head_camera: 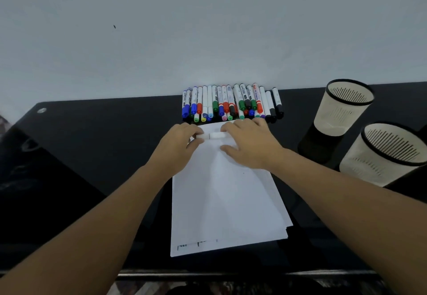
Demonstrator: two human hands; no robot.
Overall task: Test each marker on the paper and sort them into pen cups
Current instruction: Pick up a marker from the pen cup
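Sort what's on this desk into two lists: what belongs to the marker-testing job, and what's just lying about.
Job:
- white marker, held by left hand and right hand
- marker row by the wall
- paper
- far cup
- near cup

Lying about:
- dark object at the left of the desk

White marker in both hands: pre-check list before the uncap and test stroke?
1. White marker gripped at both ends, left hand and right hand: ok.
2. Cap off: not ok, the seam looks closed.
3. Paper stack below the hands, bare space for a stroke: ok.
4. Paper held down: not ok, both hands are on the marker.
5. Both pen cups upright at the right, mouths open: ok.
6. Marker's ink colour: cannot tell.
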